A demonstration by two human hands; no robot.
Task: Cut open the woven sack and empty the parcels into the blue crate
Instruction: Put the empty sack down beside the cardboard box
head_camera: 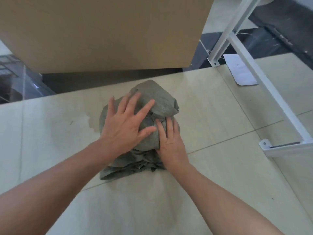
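Observation:
A grey-green woven sack (162,100) lies crumpled and folded into a small bundle on the tiled floor in the middle of the view. My left hand (125,126) rests flat on top of the bundle with its fingers spread. My right hand (169,141) presses flat against the bundle's right side, fingers together and pointing away from me. Neither hand grips anything. No parcels, cutting tool or blue crate are in view.
A large brown cardboard box (101,31) stands just beyond the sack. A white metal rack frame (264,78) runs along the right, with a foot plate (265,144) on the floor. A white sheet of paper (240,70) lies near the frame. A dark strip of floor (279,39) lies behind.

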